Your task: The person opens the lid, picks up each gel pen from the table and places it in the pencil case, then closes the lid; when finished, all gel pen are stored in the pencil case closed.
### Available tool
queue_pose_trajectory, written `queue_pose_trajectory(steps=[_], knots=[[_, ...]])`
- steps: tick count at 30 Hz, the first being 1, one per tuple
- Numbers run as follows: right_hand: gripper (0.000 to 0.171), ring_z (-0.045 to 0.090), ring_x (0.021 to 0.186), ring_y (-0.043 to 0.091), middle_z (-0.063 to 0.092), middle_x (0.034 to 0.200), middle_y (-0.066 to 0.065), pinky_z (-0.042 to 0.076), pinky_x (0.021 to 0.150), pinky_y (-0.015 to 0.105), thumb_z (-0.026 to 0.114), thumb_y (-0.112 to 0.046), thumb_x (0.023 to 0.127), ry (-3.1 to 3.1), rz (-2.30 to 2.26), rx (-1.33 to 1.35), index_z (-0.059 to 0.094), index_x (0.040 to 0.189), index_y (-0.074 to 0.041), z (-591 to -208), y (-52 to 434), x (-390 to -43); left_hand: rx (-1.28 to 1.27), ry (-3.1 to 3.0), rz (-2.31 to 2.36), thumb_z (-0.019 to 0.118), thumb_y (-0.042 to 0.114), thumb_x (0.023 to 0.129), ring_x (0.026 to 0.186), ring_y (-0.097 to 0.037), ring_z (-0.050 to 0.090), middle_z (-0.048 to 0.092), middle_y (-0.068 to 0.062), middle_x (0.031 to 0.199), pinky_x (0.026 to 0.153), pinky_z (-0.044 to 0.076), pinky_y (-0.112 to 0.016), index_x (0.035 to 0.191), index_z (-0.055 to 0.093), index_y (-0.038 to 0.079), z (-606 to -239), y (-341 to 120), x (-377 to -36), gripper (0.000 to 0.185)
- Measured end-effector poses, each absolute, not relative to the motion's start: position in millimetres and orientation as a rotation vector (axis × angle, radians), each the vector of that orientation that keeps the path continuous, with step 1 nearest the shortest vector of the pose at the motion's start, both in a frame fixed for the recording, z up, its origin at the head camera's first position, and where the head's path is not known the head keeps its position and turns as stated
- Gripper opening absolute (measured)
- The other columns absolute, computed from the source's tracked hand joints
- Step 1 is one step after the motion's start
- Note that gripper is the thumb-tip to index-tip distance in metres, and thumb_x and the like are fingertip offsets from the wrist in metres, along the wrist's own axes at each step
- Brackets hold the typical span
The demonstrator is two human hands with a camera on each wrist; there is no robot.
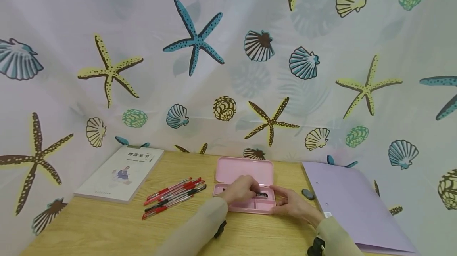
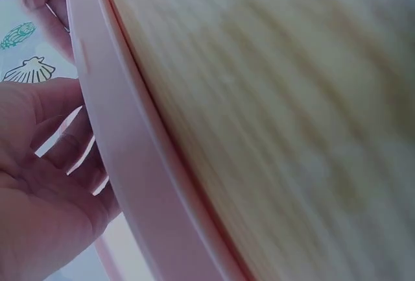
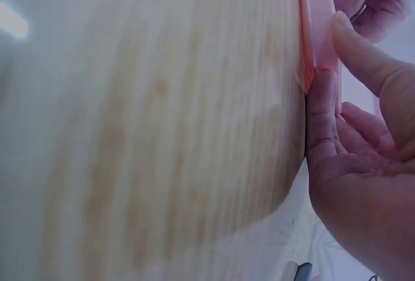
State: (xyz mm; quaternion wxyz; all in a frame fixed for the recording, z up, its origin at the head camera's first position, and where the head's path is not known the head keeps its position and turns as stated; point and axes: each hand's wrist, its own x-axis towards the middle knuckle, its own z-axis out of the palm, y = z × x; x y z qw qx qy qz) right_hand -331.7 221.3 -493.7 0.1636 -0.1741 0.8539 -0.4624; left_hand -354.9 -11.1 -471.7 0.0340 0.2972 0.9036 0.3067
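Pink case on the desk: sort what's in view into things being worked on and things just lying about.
Being worked on: pink case, left hand reaching inside, right hand steadying its edge.

Lying about: pens, book, purple folder, dark eraser.

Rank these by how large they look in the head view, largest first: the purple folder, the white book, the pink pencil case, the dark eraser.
1. purple folder, partly cut off by the frame
2. white book
3. pink pencil case, lid open
4. dark eraser
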Motion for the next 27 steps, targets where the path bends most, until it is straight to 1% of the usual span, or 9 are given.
queue_pose_trajectory(steps=[4, 9, 12, 19, 24, 27], knots=[[0.084, 0.059, 0.077, 0.012, 0.05, 0.139, 0.017, 0.046, 0.068, 0.025, 0.081, -0.027, 0.08, 2.446, -1.3, -0.493, 0.038, 0.151, -0.012, -494, 220, -332, 0.927, 2.814, 0.893, 0.067, 0.001, 0.083, 0.084, -0.009, 0.064, 0.075, 0.001, 0.087, 0.084, 0.052, -0.029, 0.092, 0.079, 0.01, -474, -8, -356, 0.018], [0.085, 0.059, 0.075, 0.013, 0.054, 0.131, 0.018, 0.047, 0.066, 0.024, 0.082, -0.024, 0.079, 2.439, -1.318, -0.512, 0.037, 0.151, -0.01, -494, 221, -330, 0.952, 2.843, 0.821, 0.068, 0.003, 0.083, 0.084, -0.007, 0.063, 0.074, 0.005, 0.086, 0.084, 0.052, -0.028, 0.09, 0.079, 0.012, -475, -3, -357, 0.016], [0.085, 0.059, 0.075, 0.012, 0.054, 0.13, 0.018, 0.046, 0.066, 0.024, 0.082, -0.023, 0.08, 2.436, -1.325, -0.513, 0.037, 0.151, -0.01, -493, 220, -330, 0.944, 2.846, 0.79, 0.067, 0.003, 0.084, 0.083, -0.006, 0.062, 0.074, 0.006, 0.085, 0.084, 0.052, -0.029, 0.089, 0.079, 0.013, -475, -1, -357, 0.016], [0.085, 0.059, 0.077, 0.012, 0.05, 0.136, 0.021, 0.045, 0.064, 0.023, 0.081, -0.023, 0.08, 2.434, -1.324, -0.523, 0.036, 0.151, -0.008, -494, 221, -330, 0.883, 2.834, 0.794, 0.067, 0.003, 0.084, 0.081, -0.006, 0.059, 0.072, 0.008, 0.085, 0.083, 0.052, -0.029, 0.089, 0.079, 0.015, -477, 2, -358, 0.017], [0.086, 0.059, 0.075, 0.012, 0.05, 0.137, 0.02, 0.045, 0.065, 0.023, 0.081, -0.025, 0.08, 2.44, -1.303, -0.517, 0.036, 0.151, -0.009, -493, 222, -331, 0.893, 2.832, 0.806, 0.066, 0.001, 0.084, 0.085, -0.006, 0.062, 0.073, 0.006, 0.088, 0.085, 0.052, -0.029, 0.092, 0.079, 0.014, -477, 3, -359, 0.02], [0.086, 0.058, 0.074, 0.011, 0.053, 0.132, 0.019, 0.046, 0.066, 0.023, 0.081, -0.025, 0.08, 2.437, -1.306, -0.519, 0.036, 0.151, -0.008, -493, 222, -331, 0.901, 2.834, 0.807, 0.065, 0.0, 0.084, 0.088, -0.007, 0.064, 0.074, 0.005, 0.09, 0.086, 0.052, -0.029, 0.094, 0.079, 0.013, -478, 4, -359, 0.021]])
